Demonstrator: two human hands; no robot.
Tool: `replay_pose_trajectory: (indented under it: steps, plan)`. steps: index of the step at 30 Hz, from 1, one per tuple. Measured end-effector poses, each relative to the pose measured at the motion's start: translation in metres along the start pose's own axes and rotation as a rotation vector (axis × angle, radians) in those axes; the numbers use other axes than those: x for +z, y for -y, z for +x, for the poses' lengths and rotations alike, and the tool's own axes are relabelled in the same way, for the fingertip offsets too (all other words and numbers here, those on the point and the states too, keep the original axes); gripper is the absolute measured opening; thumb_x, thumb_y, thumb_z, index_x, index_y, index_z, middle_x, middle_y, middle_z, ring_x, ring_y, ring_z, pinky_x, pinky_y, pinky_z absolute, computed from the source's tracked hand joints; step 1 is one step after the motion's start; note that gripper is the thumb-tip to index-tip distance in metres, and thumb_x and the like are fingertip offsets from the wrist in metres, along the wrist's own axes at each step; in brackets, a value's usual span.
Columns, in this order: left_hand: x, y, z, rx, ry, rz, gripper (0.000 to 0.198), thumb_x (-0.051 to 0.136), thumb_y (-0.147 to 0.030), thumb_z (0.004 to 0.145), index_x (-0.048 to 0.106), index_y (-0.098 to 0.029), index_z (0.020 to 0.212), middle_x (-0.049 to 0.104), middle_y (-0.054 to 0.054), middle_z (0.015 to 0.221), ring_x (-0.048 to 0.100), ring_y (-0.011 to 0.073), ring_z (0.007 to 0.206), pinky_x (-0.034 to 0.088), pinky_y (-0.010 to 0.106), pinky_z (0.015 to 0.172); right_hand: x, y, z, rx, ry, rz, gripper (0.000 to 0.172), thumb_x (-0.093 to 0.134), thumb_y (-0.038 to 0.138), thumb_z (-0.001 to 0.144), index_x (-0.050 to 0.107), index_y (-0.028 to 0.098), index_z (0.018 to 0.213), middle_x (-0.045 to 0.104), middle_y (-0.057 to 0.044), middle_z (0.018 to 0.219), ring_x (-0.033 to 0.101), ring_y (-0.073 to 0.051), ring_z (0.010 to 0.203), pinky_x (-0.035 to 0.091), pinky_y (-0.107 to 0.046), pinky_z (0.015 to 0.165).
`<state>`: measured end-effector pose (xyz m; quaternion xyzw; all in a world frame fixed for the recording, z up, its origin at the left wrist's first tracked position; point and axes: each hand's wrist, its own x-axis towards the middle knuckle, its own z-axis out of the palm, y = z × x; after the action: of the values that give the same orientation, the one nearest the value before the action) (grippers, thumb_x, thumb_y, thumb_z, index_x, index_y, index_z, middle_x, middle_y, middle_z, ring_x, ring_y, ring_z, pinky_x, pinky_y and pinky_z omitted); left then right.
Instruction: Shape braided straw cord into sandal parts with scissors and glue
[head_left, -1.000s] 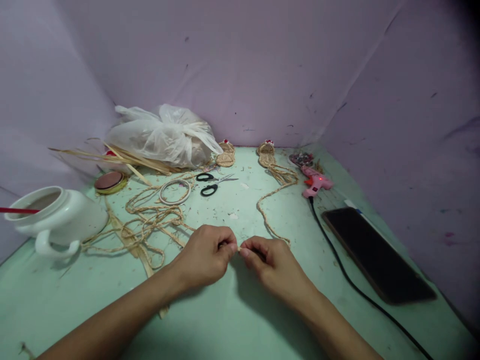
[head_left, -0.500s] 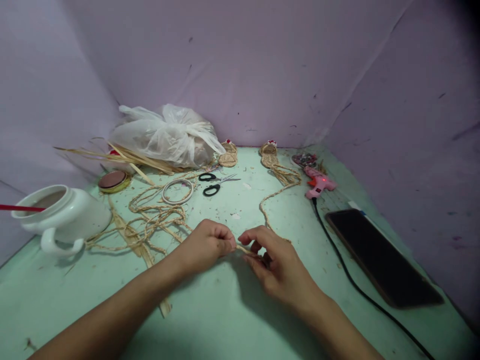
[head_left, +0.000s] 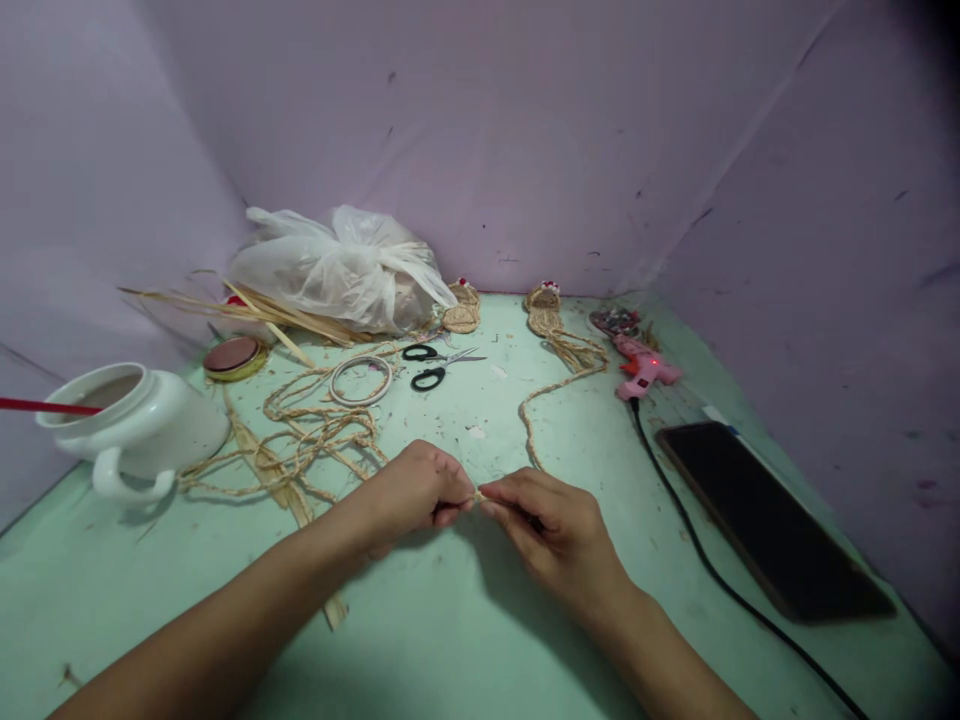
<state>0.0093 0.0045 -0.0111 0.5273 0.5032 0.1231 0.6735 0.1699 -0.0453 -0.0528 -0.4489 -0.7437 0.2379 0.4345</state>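
Between my fingertips runs a short stretch of straw-coloured braided fibre cord [head_left: 478, 496]. My left hand [head_left: 427, 488] is closed in a pinch on it, and my right hand [head_left: 551, 525] pinches it from the other side, the fingertips almost meeting. From behind my right hand the cord [head_left: 527, 415] trails back to a bundle beside a small woven slipper [head_left: 542, 308] with a red and white trim. A tangled heap of the same cord [head_left: 322, 435] lies left of my left hand, over a flat dry fibre strip [head_left: 259, 460].
Black-handled scissors [head_left: 431, 368] and a tape roll [head_left: 361, 381] lie ahead. A white pot [head_left: 180, 415] and round tin [head_left: 232, 358] stand left, near a plastic bag [head_left: 345, 270]. Another slipper [head_left: 461, 308] is behind. At right are a pink glue gun [head_left: 643, 368] and phone [head_left: 776, 520].
The fingers of my right hand have closed together onto the cord, right beside my left fingertips. The view has shifted slightly.
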Motion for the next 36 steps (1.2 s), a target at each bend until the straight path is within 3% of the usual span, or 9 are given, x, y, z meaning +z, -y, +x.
replay_pose_trajectory:
  steps: [7,14,19,23,30,33,36]
  plan:
    - [0.001,-0.005,-0.002,0.061,-0.015,0.089,0.009,0.049,-0.021,0.053,0.052,-0.014,0.049,0.04,-0.005,0.04,0.028,0.0063,0.04,0.017,0.021,0.041,0.001,0.007,-0.001,0.125,-0.002,0.038,0.012,0.055,0.019,0.079,0.067,0.017,0.081,0.064,-0.004,0.066,0.056,-0.013,0.056,0.043,-0.024,0.051]
    - [0.004,-0.005,-0.007,0.089,-0.073,0.211,0.016,0.049,-0.028,0.058,0.055,-0.013,0.056,0.036,-0.006,0.045,0.028,0.0069,0.045,0.02,0.021,0.043,0.007,0.011,-0.003,0.335,-0.04,0.13,0.013,0.056,0.021,0.074,0.065,0.016,0.083,0.063,-0.001,0.064,0.051,-0.011,0.049,0.038,-0.021,0.044]
    - [0.005,-0.01,-0.009,0.085,-0.094,0.269,0.016,0.048,-0.027,0.058,0.055,-0.013,0.058,0.039,-0.005,0.047,0.03,0.0077,0.047,0.022,0.021,0.043,0.005,0.014,0.0,0.43,0.036,0.247,0.012,0.056,0.023,0.073,0.065,0.016,0.074,0.06,-0.001,0.058,0.05,-0.011,0.049,0.038,-0.021,0.044]
    - [0.003,-0.01,-0.008,0.115,-0.108,0.274,0.014,0.046,-0.025,0.058,0.052,-0.013,0.054,0.036,-0.006,0.047,0.028,0.0071,0.047,0.022,0.021,0.044,0.003,0.016,0.003,0.498,0.045,0.321,0.018,0.057,0.023,0.07,0.064,0.014,0.083,0.061,-0.002,0.064,0.051,-0.012,0.053,0.039,-0.022,0.047]
    - [0.007,-0.002,-0.011,0.163,-0.122,0.414,0.018,0.048,-0.024,0.064,0.061,-0.012,0.059,0.043,-0.004,0.049,0.035,0.008,0.048,0.026,0.02,0.045,0.004,0.014,0.002,0.562,0.056,0.236,0.013,0.053,0.025,0.071,0.059,0.015,0.065,0.043,0.005,0.049,0.037,-0.008,0.045,0.027,-0.021,0.042]
    - [0.002,-0.008,-0.014,0.228,-0.21,0.378,0.026,0.052,-0.029,0.068,0.067,-0.012,0.081,0.057,-0.001,0.061,0.046,0.0107,0.055,0.035,0.02,0.05,0.005,0.012,0.001,0.592,0.077,0.218,0.014,0.05,0.024,0.072,0.057,0.016,0.064,0.043,0.004,0.05,0.037,-0.009,0.046,0.028,-0.021,0.043]
    - [-0.02,-0.021,-0.015,0.312,-0.436,0.387,0.027,0.054,-0.032,0.07,0.066,-0.014,0.085,0.063,0.001,0.069,0.053,0.0128,0.061,0.039,0.022,0.055,0.007,0.01,0.002,0.605,0.133,0.176,0.015,0.048,0.025,0.072,0.057,0.016,0.063,0.044,0.003,0.051,0.038,-0.01,0.048,0.029,-0.022,0.045]
